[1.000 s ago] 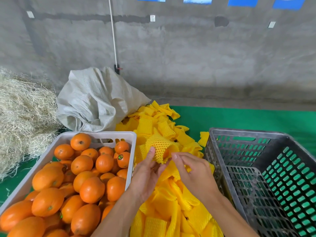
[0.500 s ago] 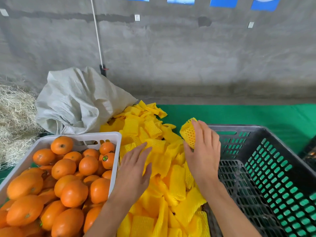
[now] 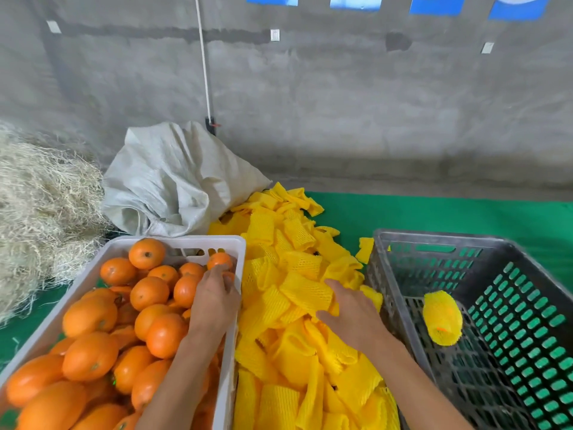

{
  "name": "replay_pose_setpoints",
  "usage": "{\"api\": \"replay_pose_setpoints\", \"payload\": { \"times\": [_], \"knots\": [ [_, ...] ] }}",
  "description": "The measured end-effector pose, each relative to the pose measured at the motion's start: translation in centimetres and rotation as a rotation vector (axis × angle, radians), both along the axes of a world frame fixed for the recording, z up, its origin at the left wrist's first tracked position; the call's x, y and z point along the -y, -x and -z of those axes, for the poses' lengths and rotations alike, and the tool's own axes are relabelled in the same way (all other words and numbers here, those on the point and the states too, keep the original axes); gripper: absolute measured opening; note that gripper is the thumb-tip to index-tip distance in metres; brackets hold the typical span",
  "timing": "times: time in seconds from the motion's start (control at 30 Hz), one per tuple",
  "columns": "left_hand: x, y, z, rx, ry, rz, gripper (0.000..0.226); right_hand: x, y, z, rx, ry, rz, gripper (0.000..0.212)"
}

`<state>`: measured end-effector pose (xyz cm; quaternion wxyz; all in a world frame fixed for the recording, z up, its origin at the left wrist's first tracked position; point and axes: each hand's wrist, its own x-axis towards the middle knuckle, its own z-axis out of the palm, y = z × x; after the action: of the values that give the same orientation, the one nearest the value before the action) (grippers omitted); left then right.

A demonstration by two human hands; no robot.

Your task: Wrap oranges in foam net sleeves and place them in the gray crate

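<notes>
L hand [image 3: 214, 301] reaching into white bin [image 3: 238, 243], fingers on an orange [image 3: 219, 260], grip unclear; R hand [image 3: 353, 311] flat, loose on sleeves [image 3: 297, 265]. Wrapped orange [image 3: 441, 318] lying in gray crate [image 3: 434, 240].

Green mat [image 3: 434, 212], white crate [image 3: 62, 308], gray crate [image 3: 403, 290], yellow sleeves [image 3: 279, 305], sack [image 3: 173, 181], straw [image 3: 37, 206]

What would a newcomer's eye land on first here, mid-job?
Probably the bright heap of yellow foam net sleeves in the middle, with the right hand resting on it. Next, the white plastic crate of loose oranges at left, where the left hand reaches in. Then the single sleeve-wrapped orange in the dark gray slotted crate at right.
</notes>
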<state>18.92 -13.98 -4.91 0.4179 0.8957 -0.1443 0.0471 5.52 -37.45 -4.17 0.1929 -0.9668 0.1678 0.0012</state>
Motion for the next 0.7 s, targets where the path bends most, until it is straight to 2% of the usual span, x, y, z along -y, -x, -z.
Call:
{"api": "replay_pose_setpoints", "payload": {
  "times": [0.1, 0.23, 0.3, 0.37, 0.47, 0.5, 0.53, 0.57, 0.6, 0.67, 0.7],
  "knots": [
    [-0.3, -0.7, 0.2, -0.047, -0.082, -0.050, 0.025, -0.6, -0.3, 0.6, -0.078, -0.345, 0.029, 0.079],
    [-0.8, -0.4, -0.1, -0.102, -0.209, -0.061, 0.020, -0.9, -0.7, 0.3, 0.022, -0.587, 0.083, 0.066],
    [-0.7, 0.0, -0.3, -0.122, -0.235, -0.068, 0.025, -1.1, -0.9, 0.3, 0.092, -0.635, 0.105, 0.056],
    [-0.6, 0.8, -0.7, -0.197, -0.159, -0.067, 0.024, -1.1, -1.0, 0.4, 0.177, -0.708, 0.127, 0.047],
    [-1.0, 0.2, -0.2, -0.131, -0.376, 0.070, 0.045, -1.0, -1.1, -0.1, 0.331, -0.851, 0.183, 0.031],
    [-0.7, -0.2, -0.1, -0.075, -0.362, 0.039, 0.051, -0.8, -1.1, -0.2, 0.391, -0.877, 0.206, 0.026],
    [-0.6, 0.0, -0.2, -0.124, -0.313, 0.036, 0.048, -0.6, -1.1, -0.3, 0.443, -0.879, 0.227, 0.023],
    [-0.5, 0.5, -0.3, -0.139, -0.241, 0.034, 0.034, -0.4, -1.2, -0.3, 0.477, -0.868, 0.247, 0.023],
    [-0.3, 0.5, -0.5, -0.062, -0.212, -0.035, 0.028, -0.1, -1.2, -0.3, 0.488, -0.853, 0.266, 0.024],
    [0.0, 0.4, -0.3, -0.017, -0.183, -0.154, 0.055, 0.2, -1.1, -0.3, 0.477, -0.833, 0.281, 0.024],
    [0.2, 0.5, -0.4, 0.007, -0.151, -0.176, 0.057, 0.3, -1.1, -0.3, 0.468, -0.828, 0.281, 0.023]
  ]
}}
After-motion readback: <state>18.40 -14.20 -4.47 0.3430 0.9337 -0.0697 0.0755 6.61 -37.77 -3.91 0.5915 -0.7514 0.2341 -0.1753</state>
